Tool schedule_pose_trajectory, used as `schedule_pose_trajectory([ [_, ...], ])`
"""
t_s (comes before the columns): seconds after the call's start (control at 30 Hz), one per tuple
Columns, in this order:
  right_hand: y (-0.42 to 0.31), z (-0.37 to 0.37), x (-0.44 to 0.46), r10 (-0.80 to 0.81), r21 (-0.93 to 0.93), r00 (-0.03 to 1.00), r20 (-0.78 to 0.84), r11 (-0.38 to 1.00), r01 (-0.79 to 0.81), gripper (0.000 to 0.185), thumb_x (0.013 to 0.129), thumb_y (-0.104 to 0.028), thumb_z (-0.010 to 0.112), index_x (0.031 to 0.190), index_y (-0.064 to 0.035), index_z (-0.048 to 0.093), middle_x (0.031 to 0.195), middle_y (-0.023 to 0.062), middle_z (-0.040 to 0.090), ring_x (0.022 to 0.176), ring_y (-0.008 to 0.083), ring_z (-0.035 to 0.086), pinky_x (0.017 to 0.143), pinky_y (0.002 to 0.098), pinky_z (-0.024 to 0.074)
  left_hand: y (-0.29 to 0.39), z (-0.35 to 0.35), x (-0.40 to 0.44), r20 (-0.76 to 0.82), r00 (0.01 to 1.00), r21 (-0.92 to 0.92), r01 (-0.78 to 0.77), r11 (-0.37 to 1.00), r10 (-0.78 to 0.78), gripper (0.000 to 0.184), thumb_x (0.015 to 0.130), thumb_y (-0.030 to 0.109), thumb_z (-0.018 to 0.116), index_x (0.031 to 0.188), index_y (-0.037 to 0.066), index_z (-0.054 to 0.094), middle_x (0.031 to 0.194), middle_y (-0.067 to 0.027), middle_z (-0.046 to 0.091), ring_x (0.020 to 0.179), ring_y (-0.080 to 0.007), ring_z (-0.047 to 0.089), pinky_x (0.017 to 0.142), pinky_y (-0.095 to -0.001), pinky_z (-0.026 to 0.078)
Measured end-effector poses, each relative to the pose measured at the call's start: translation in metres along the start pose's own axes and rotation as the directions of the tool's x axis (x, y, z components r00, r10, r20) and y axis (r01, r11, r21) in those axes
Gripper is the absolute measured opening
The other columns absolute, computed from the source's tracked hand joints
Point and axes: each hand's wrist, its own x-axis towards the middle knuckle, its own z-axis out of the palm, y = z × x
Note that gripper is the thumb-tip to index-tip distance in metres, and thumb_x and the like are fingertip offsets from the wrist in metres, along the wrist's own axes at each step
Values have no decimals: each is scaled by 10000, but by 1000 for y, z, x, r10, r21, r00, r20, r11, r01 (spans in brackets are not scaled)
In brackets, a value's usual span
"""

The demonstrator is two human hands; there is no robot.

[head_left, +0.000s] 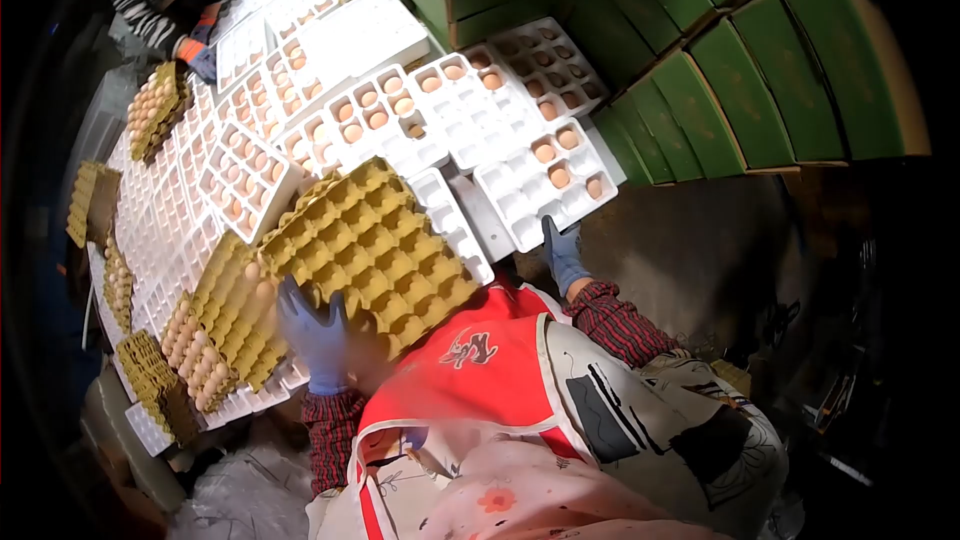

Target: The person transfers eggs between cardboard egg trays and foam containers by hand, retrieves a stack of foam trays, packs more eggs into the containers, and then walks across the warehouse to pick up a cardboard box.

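My left hand point(314, 332), in a blue-grey glove, has its fingers spread beside the left edge of an empty yellow egg flat point(375, 250). Some eggs point(262, 285) lie just beyond its fingertips. My right hand point(564, 252), gloved too, is at the near edge of a white foam tray point(520, 202) that has a few brown eggs point(558, 175) in its right part. Its fingers are apart, and the index finger points up along the tray's edge. Whether either hand touches the flat or the tray is not clear.
White trays with eggs point(375, 105) cover the table. More yellow flats point(235, 310) and stacked eggs point(195, 355) stand at the left. Green boxes point(780, 70) are piled at the upper right. Another person's gloved hand point(203, 60) is at the upper left.
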Motion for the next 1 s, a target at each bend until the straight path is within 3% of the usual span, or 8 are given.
schedule_pose_trajectory([
  [0.13, 32, -4, 12, -20, 233, 980, 196, 972, -27, 644, 883, -307, 724, 1405, -88, 417, 1231, 94, 570, 991, 220, 596, 727, 378, 529, -59, 28, -47, 57, 941, -120, 338, 933, -334, 897, 815, 354, 714, 1511, 20, 256, 1360, -299, 461, 1258, -448, 436, 1053, -481, 356],
  [0.2, -57, -26, -29, 419, -213, 879, 227, 902, -375, 605, 856, -542, 677, 1320, -218, 463, 1030, 68, 543, 750, 202, 555, 593, 357, 513, -43, 12, -39, 49, 923, -97, 386, 918, -383, 792, 814, 330, 707, 1458, 22, 365, 1261, -231, 556, 1115, -389, 540, 949, -456, 437],
  [0.3, -85, -41, -52, 594, -367, 644, 481, 804, -468, 434, 915, -417, 660, 1207, -102, 598, 842, 18, 582, 651, 139, 537, 583, 302, 498, -44, 14, -36, -46, 934, -297, 326, 897, -354, 542, 818, 183, 683, 1311, 9, 540, 1157, -192, 609, 1028, -340, 579, 910, -409, 465],
  [0.4, -102, -16, -90, 227, -212, 720, 655, 971, -113, 337, 924, -63, 635, 1254, -11, 588, 906, 25, 611, 682, 69, 535, 610, 225, 462, -30, -1, -30, -106, 893, -655, 268, 706, -437, 470, 844, 63, 646, 1303, 20, 555, 1220, -168, 575, 1125, -292, 554, 944, -364, 470],
  [0.67, -131, 63, -101, -92, 96, 667, 740, 995, 31, 467, 977, -187, 597, 1408, -59, 474, 1181, 57, 625, 871, 100, 596, 720, 249, 488, -137, -69, -30, -133, 626, -961, 108, 254, -768, 457, 892, 38, 663, 1331, 3, 540, 1034, -37, 647, 759, -55, 540, 622, -199, 449],
  [0.83, -122, 96, -128, -20, 32, 611, 791, 999, -9, 460, 954, -29, 590, 1395, 6, 464, 1210, 71, 603, 995, 115, 581, 864, 241, 488, -348, -67, -69, -525, 291, -730, 330, 599, -800, 373, 931, 105, 619, 1280, -6, 545, 1059, -59, 627, 884, -152, 560, 787, -297, 483],
  [0.9, -122, 115, -151, -161, 57, 562, 811, 979, 198, 457, 930, -49, 637, 1359, 21, 497, 1193, 93, 611, 1063, 146, 591, 921, 266, 487, -352, -87, -54, -255, 4, -936, 252, 247, -967, 412, 928, 203, 655, 1265, -9, 548, 989, -103, 630, 813, -207, 564, 696, -369, 507],
  [1.0, -141, 123, -172, -272, 4, 454, 849, 860, 510, 432, 877, -106, 701, 1279, -9, 578, 1157, 130, 636, 1004, 196, 640, 880, 304, 520, -430, -38, -83, -613, 239, -538, 571, 620, -753, 486, 897, 225, 696, 1303, 12, 535, 1114, -146, 617, 942, -261, 584, 806, -387, 511],
])
